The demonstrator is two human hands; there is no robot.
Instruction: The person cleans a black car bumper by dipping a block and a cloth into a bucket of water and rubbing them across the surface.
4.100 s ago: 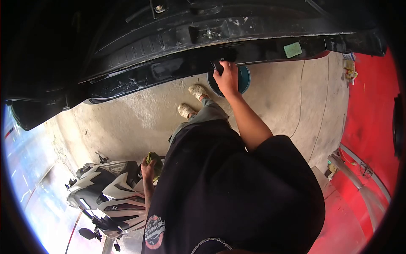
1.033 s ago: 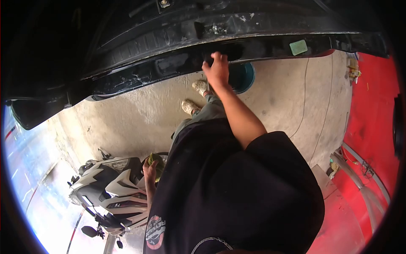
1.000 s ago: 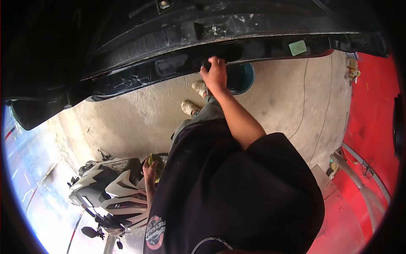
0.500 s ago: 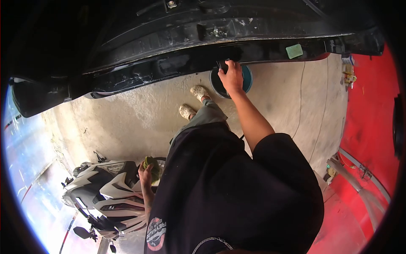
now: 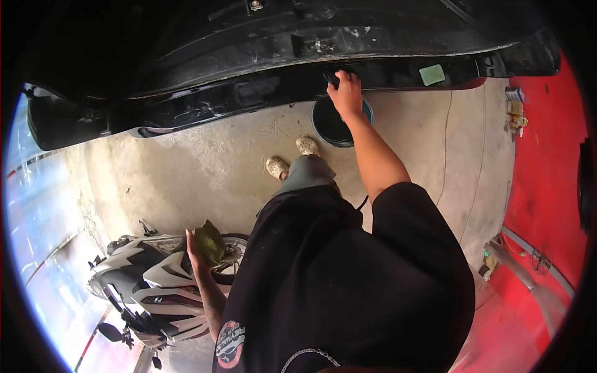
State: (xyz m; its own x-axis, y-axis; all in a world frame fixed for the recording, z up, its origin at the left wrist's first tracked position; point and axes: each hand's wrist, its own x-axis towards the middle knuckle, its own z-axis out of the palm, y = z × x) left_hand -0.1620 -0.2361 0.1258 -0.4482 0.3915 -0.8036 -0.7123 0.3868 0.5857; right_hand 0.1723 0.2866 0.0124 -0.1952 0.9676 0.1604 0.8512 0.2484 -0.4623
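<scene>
My right hand is at the lower edge of a long glossy black car panel, fingers bent over its surface. A small dark piece shows at my fingertips; I cannot make out its kind. Low on the left, my left hand holds a crumpled olive-green cloth, with the fingers along its left side. A light green sponge-like block rests on the panel to the right of my right hand.
Below the panel stands a dark round bucket on the concrete floor. A white and black motorcycle is parked at the left. On the right are a red surface, small boxes and a metal stand.
My right hand has shifted slightly right and up along the panel. My left hand has moved slightly left, and the green cloth now shows larger and more spread out.
</scene>
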